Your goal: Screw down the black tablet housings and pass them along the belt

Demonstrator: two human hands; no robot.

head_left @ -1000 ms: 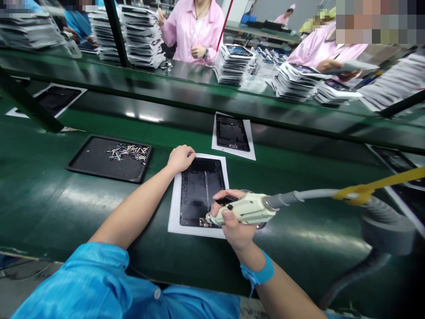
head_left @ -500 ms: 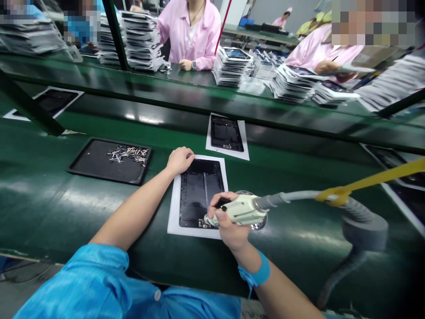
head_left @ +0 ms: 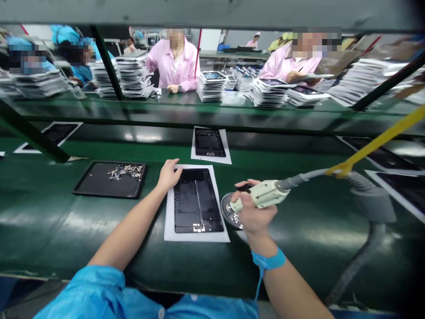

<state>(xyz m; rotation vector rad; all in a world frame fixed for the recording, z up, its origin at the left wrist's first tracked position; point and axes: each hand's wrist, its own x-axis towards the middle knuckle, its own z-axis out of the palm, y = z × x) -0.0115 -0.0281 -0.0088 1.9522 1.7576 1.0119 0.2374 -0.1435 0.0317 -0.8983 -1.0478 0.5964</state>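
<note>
A black tablet housing [head_left: 189, 199] lies on a sheet of white paper [head_left: 170, 221] in front of me. It has a thin strip down its middle and a small board [head_left: 199, 227] at its near edge. My left hand [head_left: 169, 175] rests at the far left corner of the housing, fingers partly stretched and thumb touching the edge. In my right hand [head_left: 255, 212] is a pale electric screwdriver [head_left: 267, 194], its nose over a round metal dish with holes [head_left: 229, 212]. My fingers wrap the screwdriver; its tip is hidden.
A black tray [head_left: 96, 179] with small metal parts [head_left: 126, 172] sits to the left. Another tablet housing [head_left: 210, 142] lies farther back, and more [head_left: 405, 190] are at right. A yellow strap [head_left: 381, 141] holds the grey hose [head_left: 358, 248]. Co-workers sit behind paper-layered stacks [head_left: 212, 87].
My right hand has lifted the screwdriver away from the board at the housing's near edge and moved it right, over the dish. My left hand stays at the corner. The view has tilted up.
</note>
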